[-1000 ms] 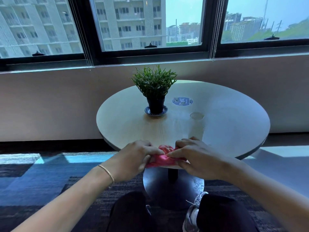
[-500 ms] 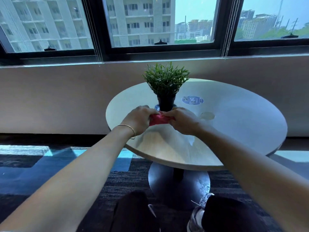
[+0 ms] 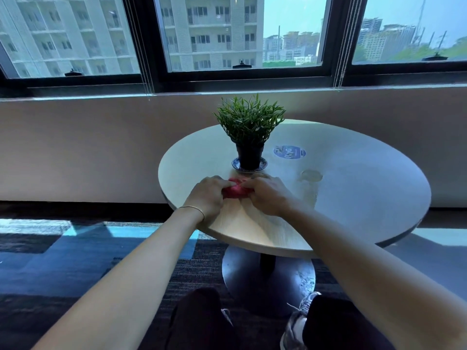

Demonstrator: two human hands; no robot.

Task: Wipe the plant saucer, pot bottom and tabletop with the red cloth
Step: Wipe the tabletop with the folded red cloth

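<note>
A bunched red cloth [image 3: 236, 192] lies on the round pale tabletop [image 3: 353, 193], held from both sides. My left hand [image 3: 208, 197] grips its left end and my right hand [image 3: 267, 195] grips its right end. Just beyond the cloth stands a black pot [image 3: 249, 156] with a green leafy plant [image 3: 249, 120]. The pot sits upright in a blue-and-white saucer [image 3: 236, 164]. Most of the cloth is hidden by my fingers.
A round blue sticker [image 3: 289, 152] and a faint ring mark [image 3: 311, 175] lie on the table right of the pot. The table has a dark pedestal base [image 3: 267, 276]. A low wall and windows stand behind. My legs and a shoe [image 3: 294, 324] are below.
Both hands carried the cloth from the table's near edge toward the pot, then lowered it onto the tabletop just in front of the saucer. The camera view shifted.
</note>
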